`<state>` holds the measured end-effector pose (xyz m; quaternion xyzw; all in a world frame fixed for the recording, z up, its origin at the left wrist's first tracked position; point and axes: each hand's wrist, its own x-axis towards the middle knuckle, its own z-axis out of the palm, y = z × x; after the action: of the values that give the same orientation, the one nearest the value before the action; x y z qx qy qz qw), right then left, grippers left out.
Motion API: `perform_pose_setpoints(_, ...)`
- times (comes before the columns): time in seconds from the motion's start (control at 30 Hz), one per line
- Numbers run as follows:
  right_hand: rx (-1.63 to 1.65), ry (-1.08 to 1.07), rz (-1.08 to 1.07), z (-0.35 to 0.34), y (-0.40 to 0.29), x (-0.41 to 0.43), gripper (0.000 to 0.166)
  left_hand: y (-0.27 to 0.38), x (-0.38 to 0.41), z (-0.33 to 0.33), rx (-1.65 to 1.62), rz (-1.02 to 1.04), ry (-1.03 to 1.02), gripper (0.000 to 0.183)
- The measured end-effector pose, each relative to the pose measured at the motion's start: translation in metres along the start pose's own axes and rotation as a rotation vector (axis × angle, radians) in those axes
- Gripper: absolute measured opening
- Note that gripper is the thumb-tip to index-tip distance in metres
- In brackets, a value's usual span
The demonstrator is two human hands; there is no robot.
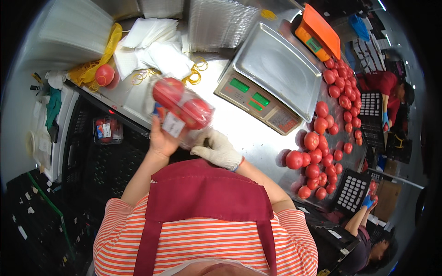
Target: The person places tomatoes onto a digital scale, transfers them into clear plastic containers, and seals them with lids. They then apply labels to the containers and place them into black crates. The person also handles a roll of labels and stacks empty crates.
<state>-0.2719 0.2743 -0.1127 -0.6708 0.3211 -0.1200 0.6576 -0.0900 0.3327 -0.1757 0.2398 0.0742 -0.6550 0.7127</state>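
My bare left hand point(166, 139) holds a clear plastic clamshell pack of tomatoes point(197, 114) from below, tilted over the table's front edge. The pack carries a white label with writing and a blue-and-orange sticker; motion blurs it. My right hand point(219, 149), in a white knitted glove, has its curled fingers and thumb at the pack's lower right corner. White foam sheets point(152, 45) and yellow rubber bands point(195, 74) lie behind the pack. To the right stands a weighing scale point(262, 100) with a bare steel pan and lit green displays.
Loose tomatoes point(316, 155) cover the table's right side. Behind stand stacked clear containers point(221, 24) and an orange scale point(319, 31). One tomato point(104, 75) sits at left. Below, a black crate point(110, 165) holds another pack point(107, 130). Two co-workers point(380, 84) handle tomatoes at right.
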Motion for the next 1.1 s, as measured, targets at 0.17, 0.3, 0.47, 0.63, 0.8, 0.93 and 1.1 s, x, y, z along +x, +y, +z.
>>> perform_pose_setpoints(0.17, -0.693, 0.213, -0.358, -0.004, 0.024, 0.098, 0.018, 0.079, -0.005, -0.021, -0.014, 0.188, -0.226, 0.075)
perform_pose_setpoints(0.3, -1.053, 0.191, -0.220, 0.006, 0.019, 0.140, 0.018, 0.090, -0.012, -0.040, 0.050, 0.229, -0.158, 0.089)
perform_pose_setpoints(0.47, -0.724, 0.040, -0.097, 0.029, -0.008, 0.117, 0.022, 0.070, -0.013, -0.059, 0.065, 0.068, -0.192, 0.077)
perform_pose_setpoints(0.63, -0.140, 0.238, -0.221, 0.040, -0.005, 0.094, 0.032, 0.058, -0.008, -0.045, 0.028, -0.191, -0.333, 0.068)
perform_pose_setpoints(0.8, 0.743, 0.022, 0.074, -0.014, -0.027, 0.119, 0.045, 0.052, -0.005, -0.039, 0.081, -0.282, -0.369, 0.070)
perform_pose_setpoints(0.93, 0.844, -0.373, 0.052, -0.025, -0.101, 0.154, 0.051, 0.038, 0.002, -0.038, 0.251, -0.510, -0.461, 0.076)
perform_pose_setpoints(1.1, -0.630, -0.923, -0.421, -0.011, -0.223, 0.068, 0.070, 0.040, -0.052, -0.056, -0.064, -0.137, -0.367, 0.065)
